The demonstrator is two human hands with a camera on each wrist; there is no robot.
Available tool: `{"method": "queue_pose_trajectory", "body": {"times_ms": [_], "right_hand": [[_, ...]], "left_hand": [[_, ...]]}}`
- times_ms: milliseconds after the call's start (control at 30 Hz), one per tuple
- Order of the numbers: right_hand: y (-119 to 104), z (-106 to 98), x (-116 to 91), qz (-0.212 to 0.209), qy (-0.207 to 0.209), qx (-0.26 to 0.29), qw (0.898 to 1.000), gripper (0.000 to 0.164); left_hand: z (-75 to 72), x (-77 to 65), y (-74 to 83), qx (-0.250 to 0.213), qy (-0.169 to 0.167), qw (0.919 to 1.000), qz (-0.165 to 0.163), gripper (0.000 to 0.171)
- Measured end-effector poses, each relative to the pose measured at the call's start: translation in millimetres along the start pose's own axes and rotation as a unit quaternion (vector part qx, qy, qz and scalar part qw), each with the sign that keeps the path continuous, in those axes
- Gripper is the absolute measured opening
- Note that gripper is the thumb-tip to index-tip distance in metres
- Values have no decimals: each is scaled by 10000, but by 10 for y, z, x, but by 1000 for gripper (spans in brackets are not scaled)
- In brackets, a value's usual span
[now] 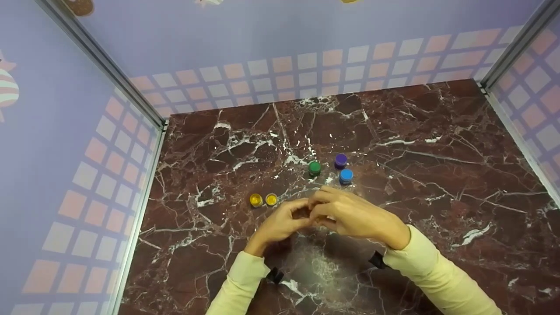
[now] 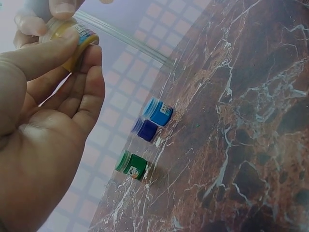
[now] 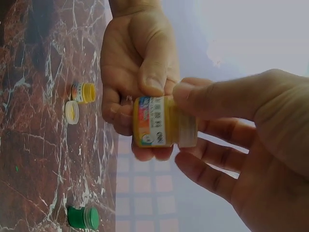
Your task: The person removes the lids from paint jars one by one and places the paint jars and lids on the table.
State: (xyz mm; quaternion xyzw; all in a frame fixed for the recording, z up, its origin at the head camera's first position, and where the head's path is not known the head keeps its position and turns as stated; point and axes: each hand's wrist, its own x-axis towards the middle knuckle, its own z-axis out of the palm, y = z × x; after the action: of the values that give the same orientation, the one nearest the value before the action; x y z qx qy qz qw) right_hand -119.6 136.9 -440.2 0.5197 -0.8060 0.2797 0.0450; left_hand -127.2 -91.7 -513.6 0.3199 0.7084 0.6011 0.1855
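Between both hands is a small yellow paint jar [image 3: 155, 126] with a printed label and a clear lid [image 3: 187, 129]. My left hand [image 1: 280, 224] holds the jar's body, thumb on one side and fingers around the other. At the lid end, my right hand [image 1: 352, 215] pinches with its thumb and curled fingers. The hands hide this jar in the head view. On the table to the left stands an open yellow paint jar [image 1: 256, 201], its loose lid [image 1: 271, 200] lying beside it with yellow paint on the inside.
Beyond the hands, a green paint jar [image 1: 314, 169], a purple paint jar [image 1: 341, 160] and a blue paint jar [image 1: 346, 176] stand capped on the dark marbled table [image 1: 437, 183]. Lilac panels with a pink and white check [image 1: 284, 78] border the table's back and sides.
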Motion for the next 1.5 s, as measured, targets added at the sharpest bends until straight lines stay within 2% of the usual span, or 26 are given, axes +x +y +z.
{"method": "queue_pose_trajectory", "body": {"times_ms": [267,367,467,667,800,900,1000,1200,1500], "right_hand": [[-11,-18,5,-8,71,75,9999,12],[-34,-26,15,259,242,134,9993,15],[-59,-25,42,730,690,96,9949,20],[-94,-4,104,1816,1744,-33,9678,21],[-131,19,128,2466,1984,-11,9486,27],[-161,47,142,2776,2017,-42,9393,31],[-185,85,160,2893,2042,-189,9350,33],[-219,146,215,2869,2152,-544,9319,39],[-256,203,258,2807,2006,-755,9356,38]], "left_hand": [[24,17,12,-253,63,9996,-110,37],[32,13,27,-247,178,9994,-154,44],[53,19,41,-422,373,9981,-258,46],[130,72,53,-944,888,9911,-298,39],[182,108,42,-1164,1225,9855,-171,41],[223,137,33,-1241,1456,9815,-75,40],[265,164,20,-1216,1668,9785,-35,37],[311,183,-18,-1164,2018,9725,27,34],[365,215,-70,-1106,2358,9649,345,33]]}}
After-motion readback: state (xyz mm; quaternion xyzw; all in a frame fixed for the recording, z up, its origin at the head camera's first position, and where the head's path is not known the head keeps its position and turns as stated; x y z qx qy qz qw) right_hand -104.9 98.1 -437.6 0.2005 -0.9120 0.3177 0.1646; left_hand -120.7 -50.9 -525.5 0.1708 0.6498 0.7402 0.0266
